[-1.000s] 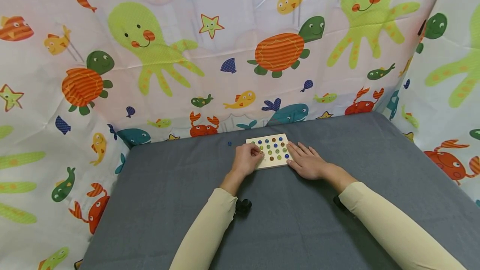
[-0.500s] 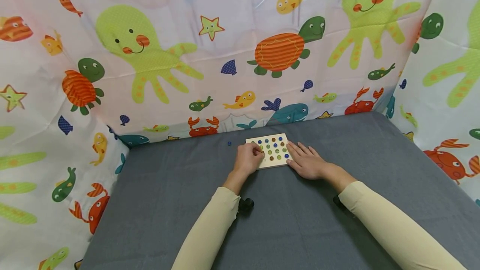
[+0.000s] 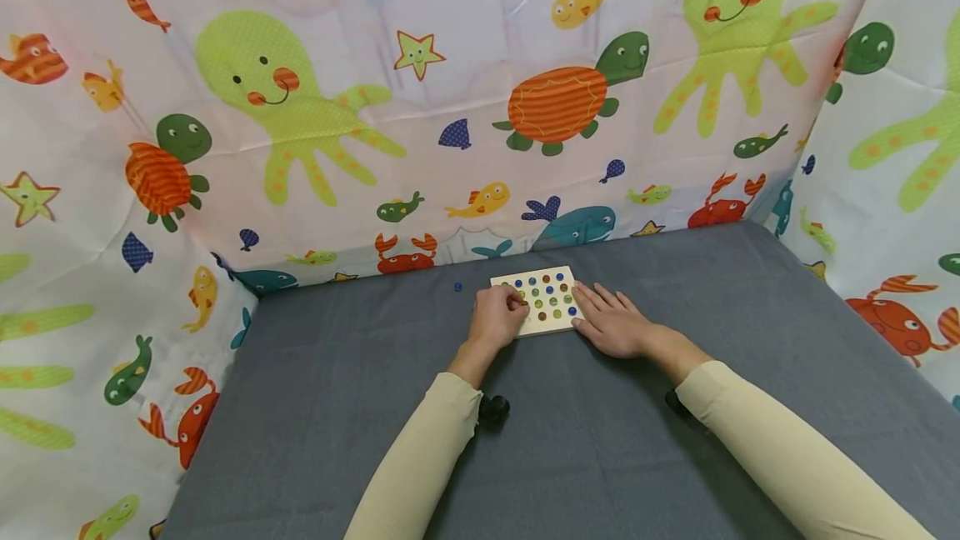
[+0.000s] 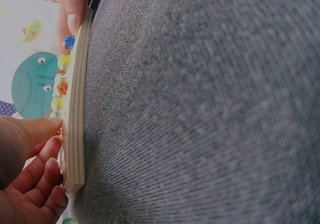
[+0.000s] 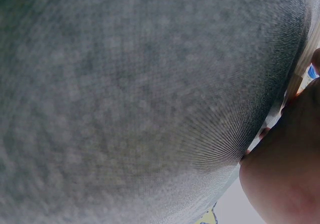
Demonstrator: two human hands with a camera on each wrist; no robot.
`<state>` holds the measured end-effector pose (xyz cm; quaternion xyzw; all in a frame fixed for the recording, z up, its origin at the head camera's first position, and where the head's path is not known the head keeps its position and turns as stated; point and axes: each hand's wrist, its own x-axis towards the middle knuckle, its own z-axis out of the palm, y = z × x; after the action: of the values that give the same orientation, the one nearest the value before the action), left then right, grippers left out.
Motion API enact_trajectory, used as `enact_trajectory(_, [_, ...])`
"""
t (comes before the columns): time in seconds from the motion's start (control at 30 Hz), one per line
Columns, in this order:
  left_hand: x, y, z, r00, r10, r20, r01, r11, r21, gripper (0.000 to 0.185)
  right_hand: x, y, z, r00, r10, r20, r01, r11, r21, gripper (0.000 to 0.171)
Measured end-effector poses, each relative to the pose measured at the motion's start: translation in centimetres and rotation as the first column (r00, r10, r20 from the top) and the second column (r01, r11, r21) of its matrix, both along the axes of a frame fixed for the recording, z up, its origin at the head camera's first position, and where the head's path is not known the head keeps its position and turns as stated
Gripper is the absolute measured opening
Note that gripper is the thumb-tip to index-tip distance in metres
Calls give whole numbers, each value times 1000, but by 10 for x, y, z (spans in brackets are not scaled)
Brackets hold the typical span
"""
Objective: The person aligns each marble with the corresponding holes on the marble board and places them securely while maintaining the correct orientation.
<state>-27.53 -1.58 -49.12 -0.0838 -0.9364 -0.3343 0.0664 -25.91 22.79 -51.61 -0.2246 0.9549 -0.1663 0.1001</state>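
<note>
The wooden board (image 3: 538, 301) lies flat on the grey cloth (image 3: 585, 440) near the patterned backdrop (image 3: 450, 90), its holes filled with coloured marbles (image 3: 552, 301); one blue marble (image 3: 458, 287) sits apart on the cloth to the left. The left hand (image 3: 497, 317) curls its fingers (image 4: 37, 171) over the board's left edge — seemingly working a marble there, though whether one is pinched cannot be told; the right hand (image 3: 611, 322) rests flat, fingers straight, steadying the right edge. The step looks like lifting or seating a marble; next calls for a clean fingertip pinch without jogging the neighbours.

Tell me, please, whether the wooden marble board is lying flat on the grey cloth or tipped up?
Flat. The wooden board lies flush on the grey cloth; marbles sit in its holes.
</note>
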Motion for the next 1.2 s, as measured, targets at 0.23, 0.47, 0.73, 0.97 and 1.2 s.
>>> enact_trajectory(0.23, [1,-1,0,1000,-9,11,9,1000,-3,6,1,-1,-1,1000,-5,1,5,1000,0,70])
enact_trajectory(0.47, [3,-7,-1,997,-71,9,71,997,21,16,4,-4,2,1000,3,-5,-3,1000,-15,67])
enact_trajectory(0.73, [11,-16,8,991,-131,-22,131,991,17,34,4,-3,2,1000,4,-18,-5,1000,-18,67])
enact_trajectory(0.97, [18,-27,16,986,-158,-49,159,987,23,41,4,-2,1,1000,2,-14,-3,1000,-24,67])
enact_trajectory(1.2, [20,-44,16,978,-197,-65,199,980,19,44,4,-2,0,1000,-2,-20,1,1000,-27,68])
